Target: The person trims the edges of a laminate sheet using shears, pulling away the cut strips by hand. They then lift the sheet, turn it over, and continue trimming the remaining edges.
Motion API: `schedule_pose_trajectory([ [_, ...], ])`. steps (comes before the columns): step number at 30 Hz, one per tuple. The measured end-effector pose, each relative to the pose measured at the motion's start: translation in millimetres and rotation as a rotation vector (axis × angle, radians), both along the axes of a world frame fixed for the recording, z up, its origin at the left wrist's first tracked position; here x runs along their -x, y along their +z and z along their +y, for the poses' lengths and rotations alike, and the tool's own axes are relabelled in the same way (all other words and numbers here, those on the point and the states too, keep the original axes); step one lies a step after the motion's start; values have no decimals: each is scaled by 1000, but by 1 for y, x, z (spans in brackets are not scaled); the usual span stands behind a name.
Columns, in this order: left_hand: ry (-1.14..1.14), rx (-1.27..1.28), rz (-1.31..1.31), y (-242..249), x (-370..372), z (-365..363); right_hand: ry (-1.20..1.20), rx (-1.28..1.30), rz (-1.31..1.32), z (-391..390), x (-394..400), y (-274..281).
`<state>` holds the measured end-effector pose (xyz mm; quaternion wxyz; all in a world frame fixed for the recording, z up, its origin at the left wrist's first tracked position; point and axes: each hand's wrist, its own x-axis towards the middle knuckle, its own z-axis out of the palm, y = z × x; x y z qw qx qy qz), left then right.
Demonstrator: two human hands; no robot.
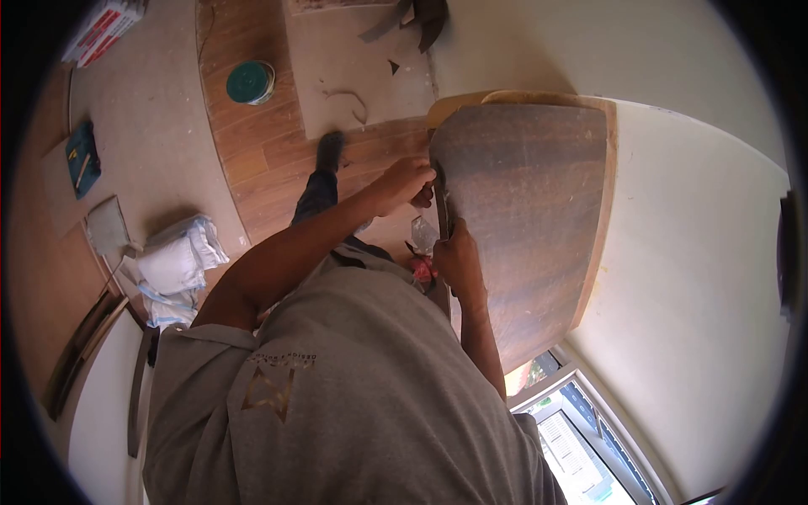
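A large brown wooden board (526,219) with rounded corners stands to my right, its near edge in front of my body. My left hand (406,185) is closed right at that edge, toward its far corner. Lower along the same edge is my right hand (459,259), fingers curled, with small dark bits showing above and below the fist. A narrow dark strip (443,206) runs along the edge between the hands. I cannot tell what either fist grips. Clear plastic (423,234) and something red (423,269) show beneath the hands.
A green-lidded bucket (251,82) stands on the plank floor (244,151). White bags (178,257) lie at left, near a teal case (82,160). Dark scraps (427,23) lie at the top. A pale wall (682,210) rises behind the board, with a window (581,446) lower right.
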<state>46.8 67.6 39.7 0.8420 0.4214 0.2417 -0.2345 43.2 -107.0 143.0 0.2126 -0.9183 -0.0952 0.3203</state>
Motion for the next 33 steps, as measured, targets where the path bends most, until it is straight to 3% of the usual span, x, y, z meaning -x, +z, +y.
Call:
schedule_pose_trajectory([
  [2,39,-180,-36,-3,-3,4,-7,8,-22,-1,3,-2],
  [11,148,-141,-71,-7,-7,2,13,-29,-38,-3,2,-5],
  [33,94,-44,-2,-5,-8,7,24,-151,-78,1,1,-19],
])
